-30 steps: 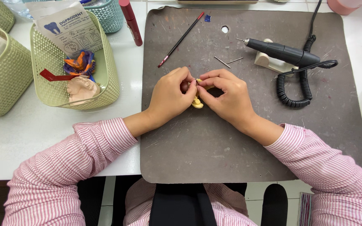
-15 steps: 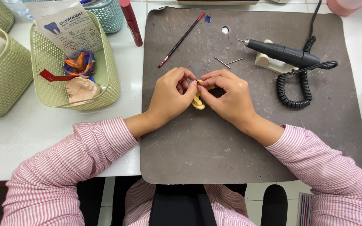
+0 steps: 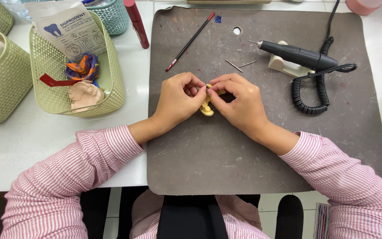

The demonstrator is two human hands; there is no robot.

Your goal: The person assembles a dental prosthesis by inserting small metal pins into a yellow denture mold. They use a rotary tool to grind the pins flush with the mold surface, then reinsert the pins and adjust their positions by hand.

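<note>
Hands are pinching a small yellow cast over the middle of the grey mat.

Left hand (image 3: 180,99) and right hand (image 3: 239,102) are meeting fingertip to fingertip, both curled closed around the yellow dental cast (image 3: 207,109), which is hanging just above the grey mat (image 3: 261,150) near its centre; a tiny part seems to be held at the top of the cast, too small to identify. Judging by this, fine fitting by hand is under way, and the next move is calling for a steady, light grip. Toward the mat's far edge are lying two thin burs (image 3: 240,65), a red-tipped brush (image 3: 190,42) and the black rotary handpiece (image 3: 299,55) on its rest. At the worktop's left edge a green basket (image 3: 113,90) is holding a pink cast (image 3: 85,94).
</note>
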